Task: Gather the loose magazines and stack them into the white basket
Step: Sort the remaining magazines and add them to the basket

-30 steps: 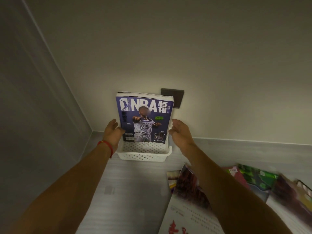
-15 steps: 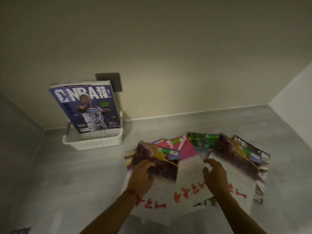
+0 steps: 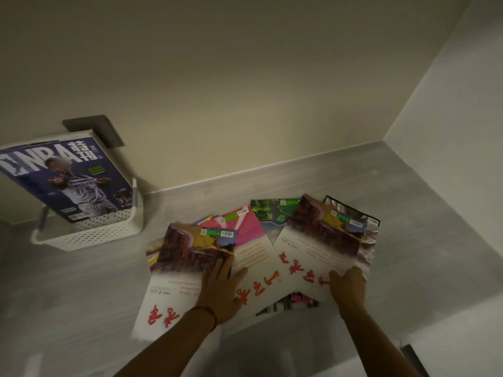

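Observation:
The white perforated basket point(image 3: 89, 235) stands at the far left against the wall, with a blue NBA magazine point(image 3: 65, 178) standing upright in it. Several loose magazines lie fanned out on the grey surface in the middle. My left hand point(image 3: 221, 292) lies flat on the leftmost one point(image 3: 177, 268), which has a white cover, red lettering and a brown landscape. My right hand point(image 3: 348, 289) rests with spread fingers on the near edge of the rightmost similar magazine point(image 3: 318, 248). A pink magazine point(image 3: 245, 224) and a green one point(image 3: 272, 210) show behind them.
A dark wall plate point(image 3: 103, 129) sits on the wall behind the basket. A white side wall point(image 3: 449, 131) closes the right side. Bare grey surface point(image 3: 68, 295) lies between the basket and the magazines.
My hands have left the basket and the NBA magazine and come down onto the loose magazines. The view has swung right, so the basket now sits at the far left.

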